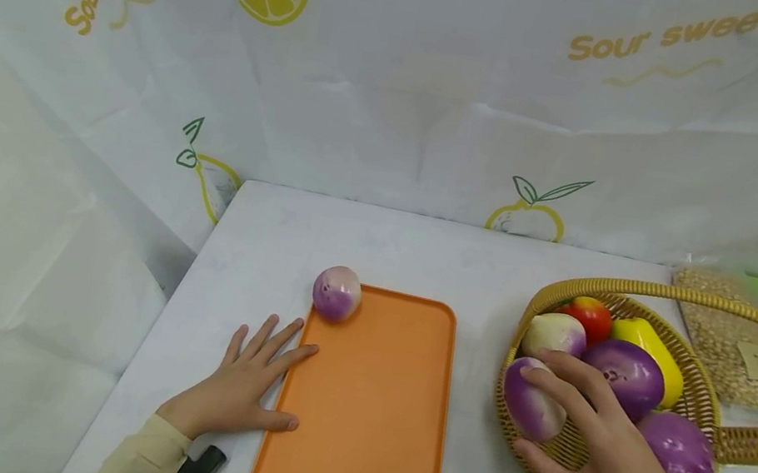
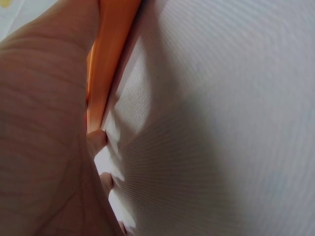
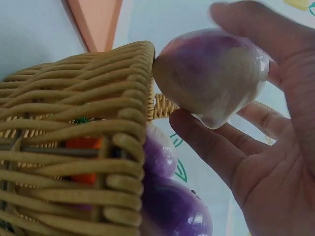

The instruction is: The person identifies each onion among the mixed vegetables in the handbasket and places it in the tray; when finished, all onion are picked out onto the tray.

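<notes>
My right hand [image 1: 614, 456] holds a purple-and-white turnip [image 1: 534, 401] between thumb and fingers, at the left rim of a wicker basket [image 1: 716, 414]. In the right wrist view the turnip [image 3: 211, 73] is raised beside the basket's woven wall [image 3: 74, 142]. My left hand [image 1: 247, 382] lies with fingers spread on the left edge of an orange tray [image 1: 363, 411]; its thumb reaches over the rim. Another turnip [image 1: 337, 293] sits at the tray's upper left corner. The left wrist view mostly shows my palm [image 2: 44, 123] and the tray's side [image 2: 106, 59].
Inside the basket are a white-and-purple turnip [image 1: 554, 335], a red tomato-like item [image 1: 589, 317], a yellow pepper [image 1: 654, 357] and two round purple eggplants [image 1: 625, 373]. Its tall handle [image 1: 673, 294] arches over. A bag of beans [image 1: 732, 349] and green packaging lie behind it.
</notes>
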